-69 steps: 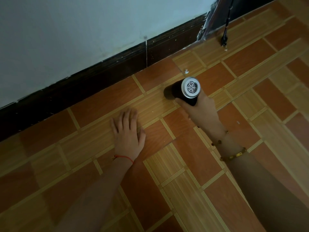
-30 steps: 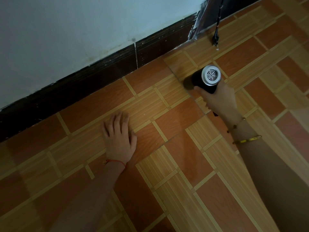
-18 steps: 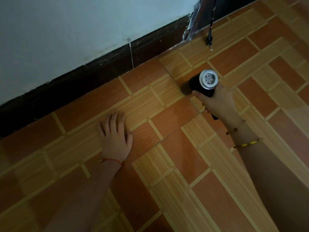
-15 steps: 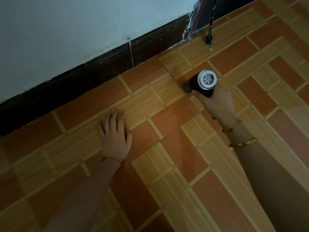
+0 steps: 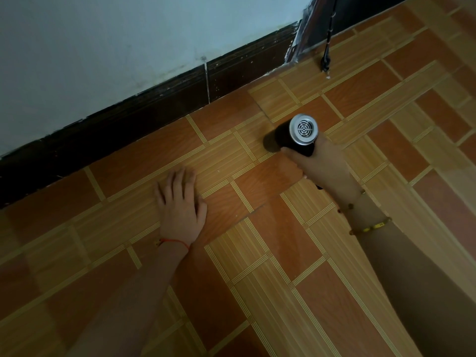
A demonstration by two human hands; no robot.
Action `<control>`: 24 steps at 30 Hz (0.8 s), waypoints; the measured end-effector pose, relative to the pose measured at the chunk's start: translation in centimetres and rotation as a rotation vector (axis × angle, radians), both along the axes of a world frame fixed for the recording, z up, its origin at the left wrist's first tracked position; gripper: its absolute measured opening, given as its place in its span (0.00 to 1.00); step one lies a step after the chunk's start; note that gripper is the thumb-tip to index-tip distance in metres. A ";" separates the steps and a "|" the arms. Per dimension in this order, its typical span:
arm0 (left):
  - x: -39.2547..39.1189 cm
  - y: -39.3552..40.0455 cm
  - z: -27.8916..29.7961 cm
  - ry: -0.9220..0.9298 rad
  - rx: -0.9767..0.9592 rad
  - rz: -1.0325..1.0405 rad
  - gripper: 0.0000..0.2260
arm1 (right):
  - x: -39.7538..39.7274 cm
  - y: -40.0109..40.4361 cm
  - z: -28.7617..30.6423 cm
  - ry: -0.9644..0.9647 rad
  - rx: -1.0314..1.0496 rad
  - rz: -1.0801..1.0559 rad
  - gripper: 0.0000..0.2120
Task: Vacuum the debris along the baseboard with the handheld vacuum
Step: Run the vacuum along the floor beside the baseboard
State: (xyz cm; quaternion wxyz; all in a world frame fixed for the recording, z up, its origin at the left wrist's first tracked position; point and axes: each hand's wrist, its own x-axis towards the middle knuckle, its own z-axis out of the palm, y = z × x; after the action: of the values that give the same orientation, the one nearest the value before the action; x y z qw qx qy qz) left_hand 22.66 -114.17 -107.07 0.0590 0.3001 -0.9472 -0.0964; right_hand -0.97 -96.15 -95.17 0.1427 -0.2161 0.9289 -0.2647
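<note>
Left hand [image 5: 180, 210] lies flat on the floor [image 5: 270, 292], palm down and fingers spread forward toward 11 o'clock, holding nothing; a thin red string [image 5: 173, 242] circles its wrist. At about 2 o'clock from it, the right hand [image 5: 325, 168] is closed around the grip of the handheld vacuum [image 5: 296, 136], and two bracelets [image 5: 371, 226] sit on that wrist. From the grip, the vacuum's black barrel points down and away toward 10 o'clock, its nose at or very near the floor, though contact cannot be told in the dim light; its silver rear cap with a round grille faces up toward the camera. Patterned orange and tan tiles cover the floor, and a raised seam shows in the covering between the two hands. Beyond the vacuum, at 11 to 12 o'clock and a little apart from its nose, the dark baseboard [image 5: 159, 109] runs diagonally under a pale wall [image 5: 116, 47]. Farthest off, at 1 o'clock, a black cord [image 5: 327, 51] hangs down to the floor with a small white speck [image 5: 328, 77] just beneath its end.
</note>
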 end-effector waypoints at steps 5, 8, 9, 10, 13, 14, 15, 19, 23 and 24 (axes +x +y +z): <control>-0.1 0.0 -0.1 0.027 0.014 0.007 0.26 | 0.5 0.4 -0.1 0.101 0.030 -0.094 0.33; 0.0 -0.1 -0.1 0.047 0.025 0.013 0.25 | 1.7 0.8 0.1 0.057 0.043 0.032 0.33; 0.0 0.0 -0.2 0.052 0.027 0.011 0.25 | 2.3 0.9 0.2 0.030 0.037 0.069 0.32; 0.0 0.0 -0.2 0.054 0.028 0.009 0.25 | 3.1 0.8 0.2 0.003 0.023 0.097 0.32; 0.2 -0.1 -0.3 0.047 0.030 -0.003 0.25 | 5.5 0.6 0.2 -0.077 -0.044 0.162 0.30; 0.2 -0.1 -0.4 0.039 0.036 -0.007 0.25 | 6.2 0.6 0.1 -0.101 -0.067 0.182 0.31; 0.2 -0.1 -0.4 0.031 0.043 -0.007 0.25 | 6.9 0.6 0.1 -0.117 -0.089 0.203 0.32; 0.3 0.4 -0.1 0.012 0.097 0.016 0.26 | 8.0 1.0 -0.1 -0.103 -0.102 0.173 0.33; 2.2 1.5 0.9 0.022 0.134 0.007 0.26 | 7.8 2.5 -0.6 0.021 -0.023 0.020 0.32; 3.1 1.8 1.1 0.023 0.129 0.016 0.25 | 7.8 2.9 -0.8 0.031 -0.007 -0.020 0.32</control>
State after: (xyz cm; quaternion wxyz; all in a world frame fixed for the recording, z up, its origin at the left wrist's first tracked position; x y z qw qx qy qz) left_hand 25.72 -112.33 -106.01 0.0513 0.3100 -0.9357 -0.1604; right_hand 6.81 -93.21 -95.93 0.1249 -0.2112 0.9323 -0.2658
